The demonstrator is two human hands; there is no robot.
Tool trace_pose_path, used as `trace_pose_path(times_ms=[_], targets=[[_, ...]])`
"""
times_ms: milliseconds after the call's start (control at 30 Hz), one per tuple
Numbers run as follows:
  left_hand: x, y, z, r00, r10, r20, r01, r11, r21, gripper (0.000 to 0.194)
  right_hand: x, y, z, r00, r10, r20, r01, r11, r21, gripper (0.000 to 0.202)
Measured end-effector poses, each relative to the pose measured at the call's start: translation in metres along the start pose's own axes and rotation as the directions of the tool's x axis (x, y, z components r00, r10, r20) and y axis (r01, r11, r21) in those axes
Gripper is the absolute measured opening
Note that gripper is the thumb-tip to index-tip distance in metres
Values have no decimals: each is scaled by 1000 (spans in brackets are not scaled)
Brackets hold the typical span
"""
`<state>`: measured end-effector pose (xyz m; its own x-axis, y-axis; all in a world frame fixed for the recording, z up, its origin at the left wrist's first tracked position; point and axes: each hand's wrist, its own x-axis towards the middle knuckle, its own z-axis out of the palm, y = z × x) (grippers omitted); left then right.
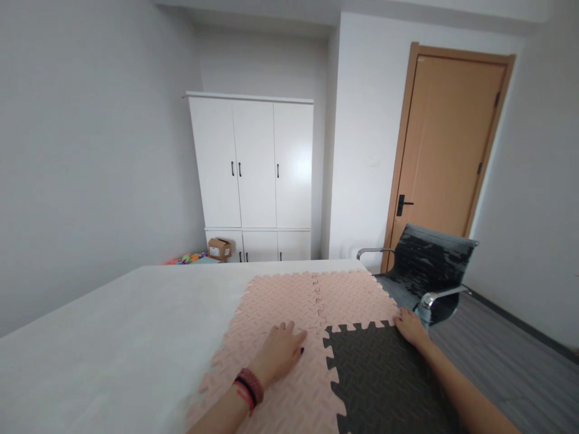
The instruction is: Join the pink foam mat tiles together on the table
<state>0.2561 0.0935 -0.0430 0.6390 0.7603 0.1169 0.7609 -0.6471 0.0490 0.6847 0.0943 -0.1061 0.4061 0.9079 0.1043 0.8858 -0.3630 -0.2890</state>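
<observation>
Only the one head view here. Both forearms are cut off by the bottom edge, and so are the near ends of the mats. The colourful stuff on the floor by the white wardrobe [251, 175] is too small to make out.

The pink foam mats [289, 301] are interlocking puzzle tiles with a ridged pattern, lying flat on the white table [113, 337]. A dark grey mat [384, 380] slots into their right side. The left hand [280, 349] lies flat, fingers spread, on pink foam. The right hand [409, 328] rests open on the grey mat's far right corner, near the office chair [425, 271].
</observation>
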Motion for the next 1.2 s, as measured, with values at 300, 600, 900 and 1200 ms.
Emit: trace_pose_path(times_ms=[300,600,900,1200], targets=[[27,-106,-12,940,-341,-14,337,933,-124,43,5,25,2,998,-49,27,46,993,106,45],[20,-181,21,739,-668,-86,664,744,-66,34,23,33,16,1000,-3,-28,7,987,161,52],[30,-191,35,759,-631,-160,631,774,-59,35,24,32,21,999,-7,-40,12,992,125,49],[45,-153,19,775,-599,-201,619,783,55,38,17,27,21,998,-18,-55,26,990,137,47]])
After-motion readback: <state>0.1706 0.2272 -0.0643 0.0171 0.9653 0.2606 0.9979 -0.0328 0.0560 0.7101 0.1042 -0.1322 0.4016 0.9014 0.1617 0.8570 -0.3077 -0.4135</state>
